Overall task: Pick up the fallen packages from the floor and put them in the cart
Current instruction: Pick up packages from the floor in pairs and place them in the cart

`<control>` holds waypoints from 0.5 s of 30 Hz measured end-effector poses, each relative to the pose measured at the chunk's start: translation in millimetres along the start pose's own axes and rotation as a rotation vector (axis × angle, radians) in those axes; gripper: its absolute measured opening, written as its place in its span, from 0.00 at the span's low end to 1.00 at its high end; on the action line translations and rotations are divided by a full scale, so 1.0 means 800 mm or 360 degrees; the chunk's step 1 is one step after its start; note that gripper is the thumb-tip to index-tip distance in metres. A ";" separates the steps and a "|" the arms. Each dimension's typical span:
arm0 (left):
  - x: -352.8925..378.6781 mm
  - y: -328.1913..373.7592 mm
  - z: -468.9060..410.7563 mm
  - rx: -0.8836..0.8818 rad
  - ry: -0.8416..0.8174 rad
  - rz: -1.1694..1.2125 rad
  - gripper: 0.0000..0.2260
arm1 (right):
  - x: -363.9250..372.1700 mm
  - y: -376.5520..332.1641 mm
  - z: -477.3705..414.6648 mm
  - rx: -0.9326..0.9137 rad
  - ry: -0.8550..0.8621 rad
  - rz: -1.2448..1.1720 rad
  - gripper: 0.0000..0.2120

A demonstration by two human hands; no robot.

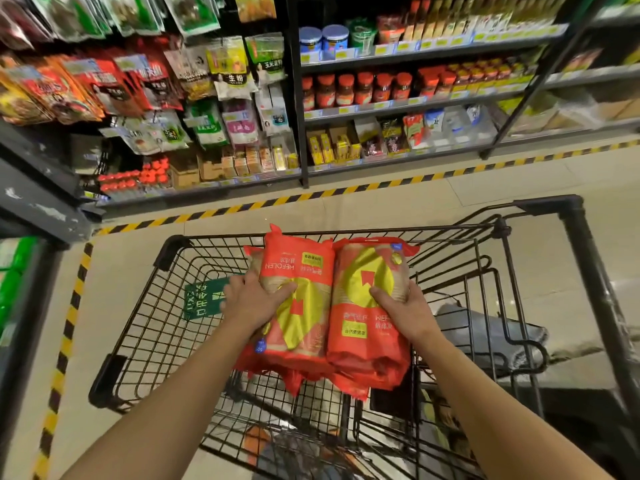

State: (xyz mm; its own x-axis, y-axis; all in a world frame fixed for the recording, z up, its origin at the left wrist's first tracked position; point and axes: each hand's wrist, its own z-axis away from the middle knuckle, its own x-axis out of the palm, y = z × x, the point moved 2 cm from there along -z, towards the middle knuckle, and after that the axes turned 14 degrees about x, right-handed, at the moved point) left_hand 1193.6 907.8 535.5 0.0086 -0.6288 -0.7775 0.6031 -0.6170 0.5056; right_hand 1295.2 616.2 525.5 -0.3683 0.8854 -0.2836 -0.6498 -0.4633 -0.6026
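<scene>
Two red and yellow packages lie side by side above the black wire cart [145, 306]. My left hand [249, 303] grips the left package [298, 271] from its left side, thumb across the yellow print. My right hand [401, 306] grips the right package [367, 327] from its right side, thumb on its front. Both packages hang over the middle of the cart's basket, more red wrapping bunched beneath them. No package is visible on the floor.
Shelves of sauce jars [360, 88] and hanging snack bags [138, 84] stand beyond the cart. Yellow-black hazard tape [311, 195] runs along the tiled floor. A grey rack [31, 195] is at the left. A green sign [204, 299] hangs inside the cart.
</scene>
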 end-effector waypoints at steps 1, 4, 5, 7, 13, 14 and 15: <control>0.001 0.003 0.001 0.0006 -0.0001 -0.0005 0.49 | 0.000 -0.001 0.001 0.0013 0.0008 0.0035 0.33; 0.001 0.006 0.011 0.0013 0.0025 0.0044 0.47 | 0.000 -0.006 0.008 0.0060 0.0072 0.0129 0.34; -0.001 0.004 0.014 0.0010 0.0031 0.0060 0.46 | -0.001 -0.009 0.012 0.0053 0.0099 0.0169 0.33; -0.010 0.004 0.024 0.0029 0.0033 0.0060 0.44 | -0.004 -0.019 0.026 0.0033 0.0162 0.0330 0.39; -0.067 0.016 0.068 0.0053 0.0077 -0.0109 0.46 | -0.012 -0.065 0.077 -0.0254 0.0471 0.0997 0.47; -0.078 0.019 0.077 0.0070 0.0100 -0.0170 0.47 | -0.012 -0.074 0.088 -0.0278 0.0519 0.1074 0.46; -0.090 0.021 0.087 0.0081 0.0127 -0.0222 0.48 | -0.012 -0.083 0.100 -0.0320 0.0543 0.1168 0.46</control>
State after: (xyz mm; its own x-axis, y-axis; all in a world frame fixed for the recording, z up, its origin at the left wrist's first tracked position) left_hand 1147.8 909.8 626.0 -0.0077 -0.4972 -0.8676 0.5615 -0.7201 0.4077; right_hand 1288.7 635.4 628.2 -0.4092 0.3388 -0.8472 -0.1804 -0.9402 -0.2889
